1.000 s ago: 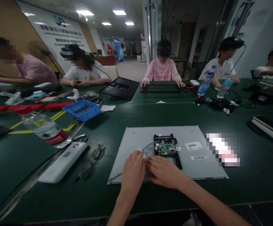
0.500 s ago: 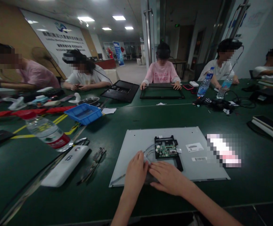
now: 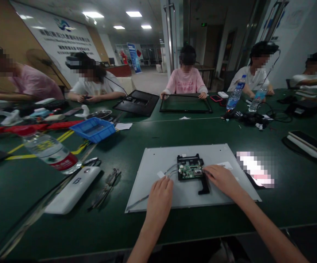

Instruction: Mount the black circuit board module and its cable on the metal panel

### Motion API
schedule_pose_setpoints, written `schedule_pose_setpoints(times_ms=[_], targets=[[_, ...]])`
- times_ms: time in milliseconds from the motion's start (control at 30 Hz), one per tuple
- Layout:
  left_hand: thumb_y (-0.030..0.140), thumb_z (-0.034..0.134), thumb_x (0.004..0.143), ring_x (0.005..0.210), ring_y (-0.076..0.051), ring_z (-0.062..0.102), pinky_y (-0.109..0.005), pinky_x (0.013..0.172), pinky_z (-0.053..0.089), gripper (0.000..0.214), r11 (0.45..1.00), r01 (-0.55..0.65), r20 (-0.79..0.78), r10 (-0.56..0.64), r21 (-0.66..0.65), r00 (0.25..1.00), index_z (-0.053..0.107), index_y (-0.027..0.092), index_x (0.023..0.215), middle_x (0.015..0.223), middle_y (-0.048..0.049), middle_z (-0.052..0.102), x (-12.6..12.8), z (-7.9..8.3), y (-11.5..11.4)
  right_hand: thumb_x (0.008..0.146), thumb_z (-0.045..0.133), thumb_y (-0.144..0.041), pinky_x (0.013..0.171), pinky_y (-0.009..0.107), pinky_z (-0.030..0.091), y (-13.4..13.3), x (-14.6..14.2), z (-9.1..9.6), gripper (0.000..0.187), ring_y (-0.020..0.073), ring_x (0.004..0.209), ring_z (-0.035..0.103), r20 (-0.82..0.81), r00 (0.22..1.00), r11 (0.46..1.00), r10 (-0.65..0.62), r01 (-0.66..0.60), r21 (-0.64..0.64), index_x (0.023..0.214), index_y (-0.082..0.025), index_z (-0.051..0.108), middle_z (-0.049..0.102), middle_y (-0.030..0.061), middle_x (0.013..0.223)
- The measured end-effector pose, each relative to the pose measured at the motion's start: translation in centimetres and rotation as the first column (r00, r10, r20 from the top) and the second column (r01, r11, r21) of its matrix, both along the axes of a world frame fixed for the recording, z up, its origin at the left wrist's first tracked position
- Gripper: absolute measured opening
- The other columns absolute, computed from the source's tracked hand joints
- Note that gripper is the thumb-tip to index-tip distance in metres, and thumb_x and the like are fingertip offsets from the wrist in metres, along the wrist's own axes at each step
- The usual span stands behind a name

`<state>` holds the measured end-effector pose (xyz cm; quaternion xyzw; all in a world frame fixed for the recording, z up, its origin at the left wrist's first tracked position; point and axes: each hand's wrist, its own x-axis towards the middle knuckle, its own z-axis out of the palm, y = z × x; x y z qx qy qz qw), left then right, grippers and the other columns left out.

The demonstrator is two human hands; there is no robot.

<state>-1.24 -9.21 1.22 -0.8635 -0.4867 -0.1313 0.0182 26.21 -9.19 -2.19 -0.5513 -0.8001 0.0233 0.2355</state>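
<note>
Hands of the person lie on a grey panel (image 3: 158,159) that sits flat on the green table (image 3: 147,137), close to its near edge. The left hand (image 3: 159,193) is palm down with its fingers together, just short of the thin wires (image 3: 170,169) that run to the circuit board (image 3: 189,171) at the panel's middle. Whatever is under the palm is hidden. The right hand (image 3: 222,179) reaches in from the right, its fingertips at the board's right edge and over the top of the black bracket (image 3: 203,187). Whether they pinch anything or only touch cannot be told, since the back of the hand covers the contact and most of a white label (image 3: 225,164). The board's parts are too small to make out. Both forearms are cut off by the lower border. To the left, a water bottle (image 3: 49,149) lies on its side, badly stretched by the lens.
</note>
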Motion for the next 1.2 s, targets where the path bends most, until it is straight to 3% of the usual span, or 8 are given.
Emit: schedule_pose_setpoints(times_ms=[267, 433, 567, 700, 833, 1000, 1100, 1200], targets=[[0.009, 0.038, 0.086, 0.104, -0.023, 0.061, -0.043, 0.101, 0.036, 0.029, 0.992, -0.086, -0.005, 0.086, 0.097, 0.996, 0.061, 0.018, 0.102, 0.107, -0.0115, 0.067, -2.5, 1.2, 1.7, 0.086, 0.042, -0.012, 0.086, 0.042, 0.048, -1.2, 1.0, -0.8, 0.031, 0.0246, 0.099, 0.061, 0.102, 0.985, 0.984, -0.14, 0.127, 0.124, 0.108, -0.018, 0.063, 0.066, 0.0107, 0.109], [0.014, 0.038, 0.088, 0.103, -0.023, 0.062, -0.043, 0.099, 0.036, 0.026, 0.991, -0.132, -0.024, 0.133, 0.027, 0.991, 0.062, 0.019, 0.097, 0.103, -0.0111, 0.069, -3.8, 0.4, 2.2, 0.086, 0.043, -0.017, 0.09, 0.045, 0.047, -2.1, 1.5, -1.5, 0.031, 0.0252, 0.105, 0.059, 0.05, 0.986, 0.981, -0.158, 0.151, 0.124, 0.109, -0.018, 0.063, 0.065, 0.0108, 0.112], [0.024, 0.042, 0.09, 0.105, -0.025, 0.06, -0.045, 0.099, 0.035, 0.021, 0.994, -0.111, -0.003, 0.111, 0.01, 0.994, 0.062, 0.02, 0.095, 0.103, -0.0093, 0.068, -3.6, 0.9, 1.9, 0.085, 0.042, -0.017, 0.096, 0.047, 0.044, -2.5, 1.1, -1.5, 0.034, 0.0262, 0.113, 0.054, 0.035, 0.986, 0.979, -0.163, 0.157, 0.129, 0.113, -0.015, 0.061, 0.062, 0.0119, 0.117], [0.025, 0.045, 0.09, 0.104, -0.026, 0.059, -0.042, 0.094, 0.039, 0.021, 0.998, -0.044, 0.039, 0.042, 0.036, 0.998, 0.062, 0.019, 0.1, 0.105, -0.0091, 0.066, -1.8, 2.7, 3.1, 0.087, 0.041, -0.019, 0.099, 0.046, 0.043, -2.3, 0.2, -0.8, 0.034, 0.0243, 0.115, 0.053, -0.038, 0.989, 0.983, -0.144, 0.148, 0.111, 0.116, -0.016, 0.059, 0.061, 0.0106, 0.119], [0.02, 0.045, 0.09, 0.097, -0.023, 0.059, -0.036, 0.088, 0.044, 0.021, 0.995, 0.087, 0.039, -0.089, 0.047, 0.995, 0.059, 0.017, 0.106, 0.104, -0.0077, 0.065, 2.4, 3.8, 6.3, 0.088, 0.043, -0.02, 0.102, 0.044, 0.042, -1.9, -1.5, 0.2, 0.037, 0.0219, 0.12, 0.048, -0.098, 0.995, 0.998, 0.013, -0.007, 0.057, 0.123, -0.02, 0.053, 0.055, 0.0085, 0.127], [0.016, 0.049, 0.088, 0.093, -0.021, 0.06, -0.031, 0.084, 0.045, 0.015, 0.986, 0.165, -0.145, -0.164, -0.002, 0.976, 0.063, 0.016, 0.095, 0.093, -0.0076, 0.066, 6.8, 2.2, 10.3, 0.087, 0.043, -0.018, 0.103, 0.044, 0.04, -1.8, -3.3, 0.8, 0.044, 0.0219, 0.124, 0.043, -0.104, 0.985, 0.991, 0.136, -0.136, 0.008, 0.132, -0.02, 0.045, 0.05, 0.009, 0.133], [0.011, 0.049, 0.087, 0.086, -0.021, 0.061, -0.031, 0.077, 0.046, 0.017, 0.989, 0.145, -0.194, -0.144, -0.008, 0.97, 0.065, 0.015, 0.085, 0.086, -0.0094, 0.066, 7.5, 0.9, 11.5, 0.088, 0.041, -0.017, 0.104, 0.044, 0.04, -1.9, -3.5, 0.7, 0.045, 0.0215, 0.124, 0.043, -0.103, 0.988, 0.993, 0.115, -0.116, -0.009, 0.133, -0.02, 0.043, 0.048, 0.0087, 0.134], [0.009, 0.049, 0.086, 0.084, -0.022, 0.061, -0.032, 0.076, 0.045, 0.017, 0.988, 0.152, -0.202, -0.147, 0.005, 0.968, 0.065, 0.014, 0.083, 0.086, -0.0103, 0.066, 7.5, 0.8, 12.4, 0.088, 0.04, -0.016, 0.104, 0.044, 0.04, -2.0, -3.5, 0.6, 0.046, 0.0215, 0.124, 0.044, -0.113, 0.988, 0.994, 0.107, -0.108, 0.003, 0.133, -0.021, 0.043, 0.049, 0.0084, 0.133]])
